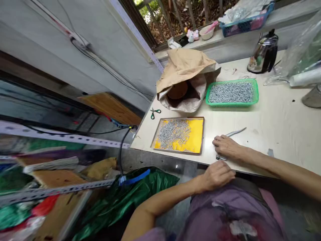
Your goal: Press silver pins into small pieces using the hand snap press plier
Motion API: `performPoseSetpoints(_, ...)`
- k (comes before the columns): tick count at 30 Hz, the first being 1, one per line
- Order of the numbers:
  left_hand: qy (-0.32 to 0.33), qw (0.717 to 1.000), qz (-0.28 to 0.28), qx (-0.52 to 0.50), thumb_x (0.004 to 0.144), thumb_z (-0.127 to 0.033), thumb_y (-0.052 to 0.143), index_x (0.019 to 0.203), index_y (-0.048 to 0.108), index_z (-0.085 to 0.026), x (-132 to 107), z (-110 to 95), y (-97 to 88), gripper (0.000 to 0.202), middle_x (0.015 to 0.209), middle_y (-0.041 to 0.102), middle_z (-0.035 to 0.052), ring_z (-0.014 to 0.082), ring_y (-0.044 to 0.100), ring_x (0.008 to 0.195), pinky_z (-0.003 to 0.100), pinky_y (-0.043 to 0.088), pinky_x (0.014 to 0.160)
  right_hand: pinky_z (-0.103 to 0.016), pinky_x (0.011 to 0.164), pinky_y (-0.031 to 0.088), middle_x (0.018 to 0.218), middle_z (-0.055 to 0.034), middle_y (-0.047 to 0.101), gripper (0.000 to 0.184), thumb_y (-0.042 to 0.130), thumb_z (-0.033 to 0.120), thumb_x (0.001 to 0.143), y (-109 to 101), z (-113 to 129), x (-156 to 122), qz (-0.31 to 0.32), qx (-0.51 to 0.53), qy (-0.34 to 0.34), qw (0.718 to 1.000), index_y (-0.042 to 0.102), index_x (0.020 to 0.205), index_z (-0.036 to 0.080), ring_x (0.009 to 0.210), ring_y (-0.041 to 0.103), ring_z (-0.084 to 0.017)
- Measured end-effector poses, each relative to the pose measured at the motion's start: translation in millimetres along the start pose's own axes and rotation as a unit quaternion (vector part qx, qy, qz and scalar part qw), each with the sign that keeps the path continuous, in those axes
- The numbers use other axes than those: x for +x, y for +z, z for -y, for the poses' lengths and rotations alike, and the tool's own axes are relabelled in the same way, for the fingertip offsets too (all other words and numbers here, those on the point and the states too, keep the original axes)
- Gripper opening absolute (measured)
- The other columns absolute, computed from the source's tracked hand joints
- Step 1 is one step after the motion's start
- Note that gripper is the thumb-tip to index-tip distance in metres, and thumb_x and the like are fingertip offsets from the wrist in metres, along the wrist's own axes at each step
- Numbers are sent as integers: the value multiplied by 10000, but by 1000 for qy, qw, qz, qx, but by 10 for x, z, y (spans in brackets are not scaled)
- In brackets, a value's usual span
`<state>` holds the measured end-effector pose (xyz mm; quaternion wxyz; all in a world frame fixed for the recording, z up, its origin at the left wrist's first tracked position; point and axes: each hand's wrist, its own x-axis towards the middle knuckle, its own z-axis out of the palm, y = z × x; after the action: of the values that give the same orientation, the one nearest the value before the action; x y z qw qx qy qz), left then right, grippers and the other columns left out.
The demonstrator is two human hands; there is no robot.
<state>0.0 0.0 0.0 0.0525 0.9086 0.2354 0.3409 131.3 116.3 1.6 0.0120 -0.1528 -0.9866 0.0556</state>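
Slim metal tool [235, 132] lies on the worktop [271, 117], near the front edge, its thin end sticking out past the fingers of the right hand [228, 147]. Right hand is palm down over it, fingers bent; I can't tell from my end if it's actually gripping or just resting. A metal end [221, 157] pokes out on the near side of the same hand; I can't confirm it's the same piece, since the middle is covered. Left hand [218, 175] is just beside it, at the worktop edge, fingers curled in; I can't see the fingertips, so no call on whether it's pinching anything. Left of the hands I have a shallow tray [197, 134] with a yellow base, small metal pins [173, 130] heaped mostly over its left part, yellow bare on the right. Behind and to the right of that, a green tray [232, 104] is spread across with similar pieces. Open paper bag [185, 65] stands beside the green tray, mouth facing me. Scissors [152, 116] with green handles lie near the shallow tray's far left corner. Kettle [258, 55] stands upright at the back right.
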Motion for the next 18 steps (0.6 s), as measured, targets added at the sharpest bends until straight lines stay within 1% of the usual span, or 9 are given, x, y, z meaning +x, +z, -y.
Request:
performPoseSetpoints(1,-56,997,-8,49,952,-190,523,912,638,-147,-71,162,-128,129,794,679,39,139,579,770,275,475,733,-341,672,292,922,-81,644,147,627,207,877,43,-13,-6,-2,-1,-6,1000,670,740,176,946,487,-226)
performPoseSetpoints(3,-159,978,-10,131,963,-184,495,916,650,-158,-201,485,-373,164,779,663,45,151,566,746,289,460,702,-337,667,297,910,-77,649,131,616,200,881,121,-31,-12,-17,4,-16,1000,667,762,178,917,496,-219)
performPoseSetpoints(6,-337,912,30,232,950,-192,517,906,671,-166,-334,964,-661,162,848,660,68,183,559,802,312,456,726,-333,678,325,897,-71,662,127,584,181,885,155,-15,-6,-66,36,-27,997,647,775,175,863,519,-201)
performPoseSetpoints(8,-409,872,85,257,928,-182,549,869,676,-172,-373,1239,-774,140,868,648,72,199,550,854,318,452,755,-331,699,357,900,-72,671,139,534,171,897,68,-17,6,-132,71,-19,988,636,802,176,836,540,-188)
performPoseSetpoints(9,-430,858,113,259,919,-178,562,851,675,-172,-381,1349,-808,132,868,640,72,204,545,873,319,449,768,-330,708,375,901,-73,675,150,505,170,908,-16,-43,14,-173,88,-4,981,634,832,176,828,551,-184)
performPoseSetpoints(11,-447,843,157,255,910,-176,574,831,670,-166,-381,1504,-840,125,868,626,73,207,537,895,317,441,789,-330,715,414,878,-72,678,177,460,181,932,-247,-177,34,-253,113,47,960,631,888,176,814,574,-184)
performPoseSetpoints(13,-451,837,184,248,912,-172,568,828,665,-158,-371,1580,-839,129,873,621,79,208,533,903,316,436,798,-329,696,450,837,-65,673,177,458,212,940,-510,-428,61,-309,128,109,936,628,900,187,785,590,-188)
performPoseSetpoints(16,-452,827,217,254,914,-144,537,812,661,-145,-348,1609,-823,160,876,627,96,221,540,906,325,437,799,-351,657,474,845,-67,661,170,469,244,929,-821,-913,100,-331,116,205,914,636,910,219,778,602,-217)
performPoseSetpoints(18,-449,821,237,259,903,-98,508,795,664,-140,-329,1615,-827,194,882,643,109,230,554,908,331,443,798,-384,664,480,909,-90,655,173,487,279,921,-924,-1161,107,-319,76,256,909,646,966,228,833,604,-257)
